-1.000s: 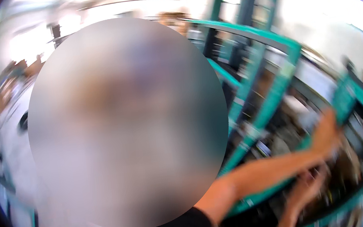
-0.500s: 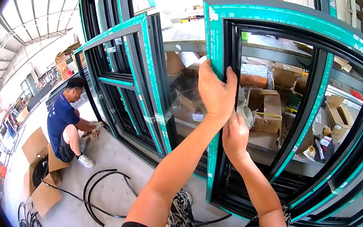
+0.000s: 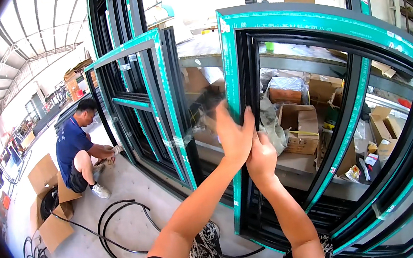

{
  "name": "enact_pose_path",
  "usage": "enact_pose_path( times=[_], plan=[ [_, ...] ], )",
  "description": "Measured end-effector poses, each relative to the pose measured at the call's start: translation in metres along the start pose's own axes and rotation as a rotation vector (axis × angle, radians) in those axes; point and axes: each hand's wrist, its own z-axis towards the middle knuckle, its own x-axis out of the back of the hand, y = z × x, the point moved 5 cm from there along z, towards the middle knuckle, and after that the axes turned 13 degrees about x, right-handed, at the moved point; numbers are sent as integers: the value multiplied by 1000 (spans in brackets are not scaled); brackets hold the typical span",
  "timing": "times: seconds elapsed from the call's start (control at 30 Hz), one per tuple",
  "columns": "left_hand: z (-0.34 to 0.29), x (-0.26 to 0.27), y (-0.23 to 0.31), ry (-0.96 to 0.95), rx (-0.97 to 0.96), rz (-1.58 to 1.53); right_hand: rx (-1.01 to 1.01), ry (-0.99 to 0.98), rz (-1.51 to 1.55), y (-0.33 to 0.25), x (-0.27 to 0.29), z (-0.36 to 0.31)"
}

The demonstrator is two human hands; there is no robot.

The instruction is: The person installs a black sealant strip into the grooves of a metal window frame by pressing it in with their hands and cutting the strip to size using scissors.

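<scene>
A dark window sash (image 3: pixel 234 81) with green protective film stands upright before me. My left hand (image 3: pixel 234 135) is closed around its left upright, thumb on the black inner edge; the fingers are somewhat blurred. Just below and touching it, my right hand (image 3: pixel 262 159) is closed at the same inner edge, fingers bent in a pinch. A thin black rubber sealing strip (image 3: pixel 261 202) runs along the edge beneath my right hand. What lies between the fingers is mostly hidden.
A co-worker (image 3: pixel 79 150) squats at left by another green-filmed frame (image 3: pixel 164 82). An open carton (image 3: pixel 57 232) holds coiled black strip, and more strip (image 3: pixel 107 234) loops across the floor. Behind the sash, shelves carry cartons (image 3: pixel 299 122) and loose packets.
My left hand has slid down the upright, closer to my right hand, which stays at about the same height on it. The whole view has shifted slightly.
</scene>
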Motion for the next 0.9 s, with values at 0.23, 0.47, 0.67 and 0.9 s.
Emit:
enact_pose_path(
  times=[0.23,0.47,0.67,0.9],
  plan=[
    [0,-2,-3,58,-18,42,31,28,32,2,-4,-7],
    [50,-14,28,98,-87,78,-13,-116,-40,-1,-1,-62],
    [74,-24,40,116,-116,35,-30,-144,-13,-7,15,-96],
    [43,-15,8,33,-63,-101,-205,498,995,-43,129,-70]
  ],
)
